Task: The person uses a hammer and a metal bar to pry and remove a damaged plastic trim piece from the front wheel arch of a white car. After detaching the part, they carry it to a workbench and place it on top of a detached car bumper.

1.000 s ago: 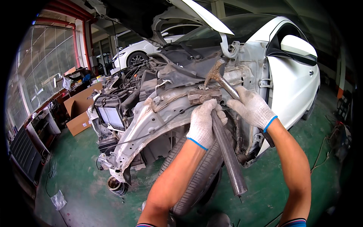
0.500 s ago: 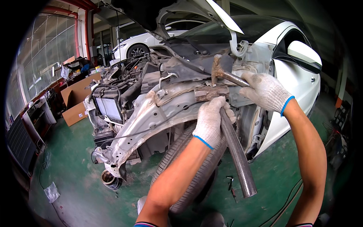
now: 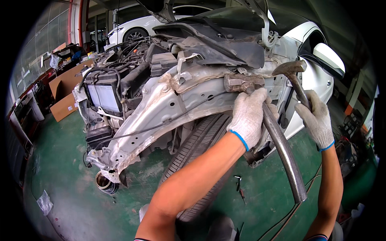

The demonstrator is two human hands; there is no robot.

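Here we are with both gloved hands loaded: the left hand (image 3: 250, 116) is wrapped tight round the sledgehammer (image 3: 281, 148), fingers closed on the shaft just below its head, and the rest of that thick shaft slants down and to the right from the grip. Just above the left grip sits the blocky head, up by the top edge of the bare grey inner panel (image 3: 161, 110); whether metal meets metal there, this angle won't tell!

Over to the right hand (image 3: 317, 118), fingers folded round the handle of a smaller hammer (image 3: 296, 82), whose head stands above that grip, clear of the sledge head, no contact at this instant. Below the left grip, the tyre (image 3: 197, 148) shows beneath the arch; beyond the right grip, the white door (image 3: 317, 80) is on the car.

And how far along? The outer wing is already off, leaving the panel and its arch exposed to the left of the left grip. Both tools are up and in use, so I'd judge this mid-job, with shaping of that edge perhaps unfinished. How many blows have landed, or how many remain, can't be read from here, and neither tool has been put down
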